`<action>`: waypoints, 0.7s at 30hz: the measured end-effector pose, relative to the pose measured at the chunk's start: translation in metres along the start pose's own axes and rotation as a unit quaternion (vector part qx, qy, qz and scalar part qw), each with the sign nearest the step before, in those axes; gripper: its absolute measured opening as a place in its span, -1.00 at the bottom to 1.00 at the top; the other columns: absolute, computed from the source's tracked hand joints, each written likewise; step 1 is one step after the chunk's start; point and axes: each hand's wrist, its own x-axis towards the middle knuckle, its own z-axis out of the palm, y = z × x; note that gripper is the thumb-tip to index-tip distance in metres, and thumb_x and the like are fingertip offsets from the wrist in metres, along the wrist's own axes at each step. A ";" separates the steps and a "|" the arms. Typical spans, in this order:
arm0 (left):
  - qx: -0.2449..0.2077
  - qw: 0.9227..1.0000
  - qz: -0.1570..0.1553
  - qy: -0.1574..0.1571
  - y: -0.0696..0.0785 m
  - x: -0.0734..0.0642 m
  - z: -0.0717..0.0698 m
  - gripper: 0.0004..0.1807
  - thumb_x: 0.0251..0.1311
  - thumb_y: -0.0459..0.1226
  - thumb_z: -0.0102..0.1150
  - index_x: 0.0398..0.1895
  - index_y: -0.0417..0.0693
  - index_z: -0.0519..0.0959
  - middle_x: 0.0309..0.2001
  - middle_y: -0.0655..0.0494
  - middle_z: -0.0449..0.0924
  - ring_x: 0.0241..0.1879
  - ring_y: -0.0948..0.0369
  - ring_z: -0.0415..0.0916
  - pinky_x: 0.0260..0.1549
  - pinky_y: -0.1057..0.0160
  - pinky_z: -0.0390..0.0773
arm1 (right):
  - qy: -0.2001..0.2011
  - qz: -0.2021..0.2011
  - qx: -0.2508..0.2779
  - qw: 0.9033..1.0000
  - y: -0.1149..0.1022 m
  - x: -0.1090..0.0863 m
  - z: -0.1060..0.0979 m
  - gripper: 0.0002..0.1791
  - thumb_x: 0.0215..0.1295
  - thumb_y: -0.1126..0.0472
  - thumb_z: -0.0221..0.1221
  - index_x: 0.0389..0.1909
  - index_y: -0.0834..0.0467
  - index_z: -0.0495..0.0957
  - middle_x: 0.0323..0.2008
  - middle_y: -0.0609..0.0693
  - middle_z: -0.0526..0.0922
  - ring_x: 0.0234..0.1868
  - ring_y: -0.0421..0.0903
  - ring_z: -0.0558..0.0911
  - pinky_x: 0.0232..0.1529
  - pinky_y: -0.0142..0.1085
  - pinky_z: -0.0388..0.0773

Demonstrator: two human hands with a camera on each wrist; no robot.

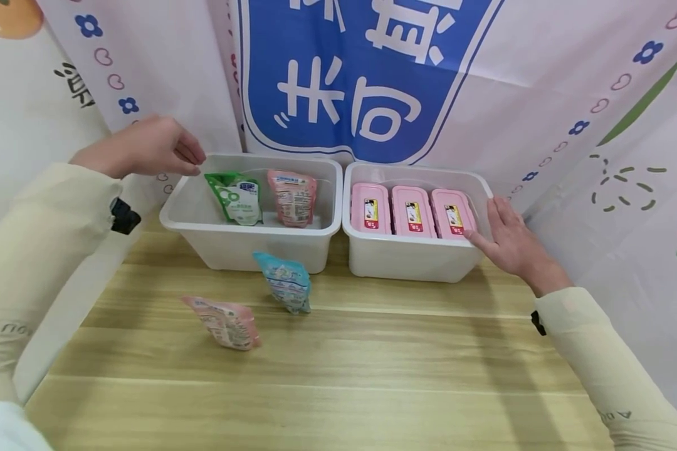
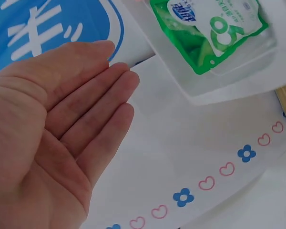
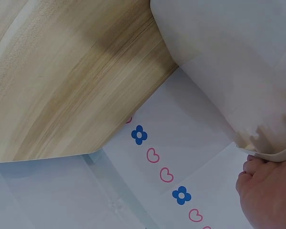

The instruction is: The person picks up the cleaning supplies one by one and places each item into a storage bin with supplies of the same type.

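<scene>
While two bins (image 1: pixel 242 247) hold two pouches (image 1: pixel 239 199), three boxes (image 1: pixel 413 214), left grip (image 1: pixel 166 149) hangs loose; right grip (image 1: pixel 510 244), wide, touches rim (image 1: pixel 383 238).

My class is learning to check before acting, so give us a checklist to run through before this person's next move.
1. Left hand free: ok, it holds nothing.
2. Right hand gripping the right bin: cannot tell; it touches the rim.
3. Space in the left bin: ok, bare floor shows beside the green pouch and upper pink pouch.
4. All pouches binned: not ok; the blue pouch and lower pink pouch are outside.
5. Three pink boxes inside the right bin: ok.
</scene>
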 end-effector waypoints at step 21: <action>0.014 0.995 0.097 -0.024 0.047 -0.065 0.020 -0.72 0.21 -0.30 0.48 -0.02 -0.17 0.77 -0.09 0.00 0.85 -0.08 0.07 0.81 0.00 -0.06 0.78 | 0.000 -0.005 0.003 1.000 0.001 0.001 0.001 0.13 0.57 -0.44 -0.23 0.66 0.27 -0.54 0.68 0.21 -0.62 0.71 0.31 -0.47 0.65 0.38 -0.31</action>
